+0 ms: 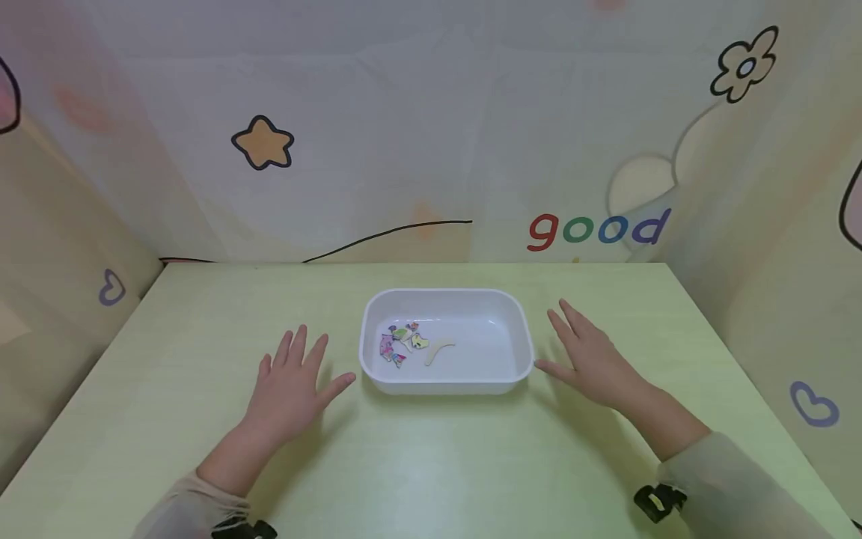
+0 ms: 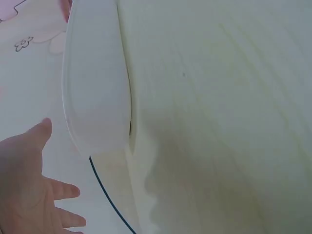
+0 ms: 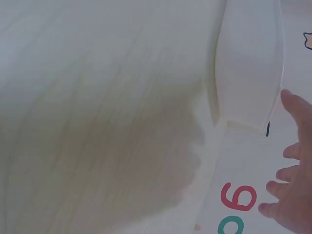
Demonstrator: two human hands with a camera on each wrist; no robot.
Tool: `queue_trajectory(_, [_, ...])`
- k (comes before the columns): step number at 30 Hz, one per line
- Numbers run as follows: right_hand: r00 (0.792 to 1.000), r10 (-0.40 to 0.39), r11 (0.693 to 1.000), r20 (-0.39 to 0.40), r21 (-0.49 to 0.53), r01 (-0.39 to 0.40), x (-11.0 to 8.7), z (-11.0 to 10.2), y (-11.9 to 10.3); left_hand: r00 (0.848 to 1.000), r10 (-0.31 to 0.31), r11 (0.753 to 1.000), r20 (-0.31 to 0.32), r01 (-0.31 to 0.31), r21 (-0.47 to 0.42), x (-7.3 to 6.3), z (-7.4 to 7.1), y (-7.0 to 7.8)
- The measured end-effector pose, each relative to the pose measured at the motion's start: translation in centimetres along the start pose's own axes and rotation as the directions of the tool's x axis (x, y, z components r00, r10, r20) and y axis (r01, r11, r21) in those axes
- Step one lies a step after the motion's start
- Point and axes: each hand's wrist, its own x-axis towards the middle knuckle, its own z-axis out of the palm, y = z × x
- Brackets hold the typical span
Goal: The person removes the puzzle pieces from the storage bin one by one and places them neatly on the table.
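A white rectangular tub (image 1: 446,388) stands on the table between the two hands. Inside it, toward the left, lies a small cluster of flat colourful printed pieces (image 1: 402,340), and near them a plain pale curved piece (image 1: 438,350). My left hand (image 1: 289,393) hovers left of the tub, fingers spread and holding nothing. On the other side my right hand (image 1: 595,359) is spread too, its thumb tip right at the tub's right rim. Both wrist views show the tub's outer wall (image 2: 97,78) beside the fingers; its contents are hidden there.
The pale wood-grain table (image 1: 431,464) runs back to a printed cloth backdrop (image 1: 404,150) with a star, a flower and the word "good". Cloth sides enclose the table left and right. A black strap (image 1: 660,500) sits on the right sleeve.
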Motion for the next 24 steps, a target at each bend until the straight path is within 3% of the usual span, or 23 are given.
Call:
queue_trajectory(7, [1.000,0.028,0.959,-0.015,0.284,-0.022,1.6,-0.2,-0.9,1.000,-0.006,0.992,-0.028,0.002,-0.127,0.9,-0.1,-0.2])
queue_trajectory(12, [0.999,0.022,0.890,-0.044,0.456,0.001,3.0,0.1,-1.9,1.000,-0.024,0.949,-0.010,0.019,-0.315,1.4,0.0,-0.3])
queue_trajectory(18, [0.999,-0.023,0.807,-0.031,0.589,0.037,5.3,0.8,-3.9,0.996,-0.088,0.834,0.031,0.091,-0.544,2.0,0.3,-0.3])
queue_trajectory(21, [0.998,-0.050,0.781,-0.023,0.623,0.053,6.6,1.5,-4.8,0.990,-0.126,0.762,0.060,0.135,-0.633,2.4,0.5,-0.4])
queue_trajectory(24, [0.998,-0.064,0.760,-0.008,0.647,0.054,7.7,2.1,-5.2,0.982,-0.146,0.671,0.116,0.184,-0.718,2.8,0.7,-0.3])
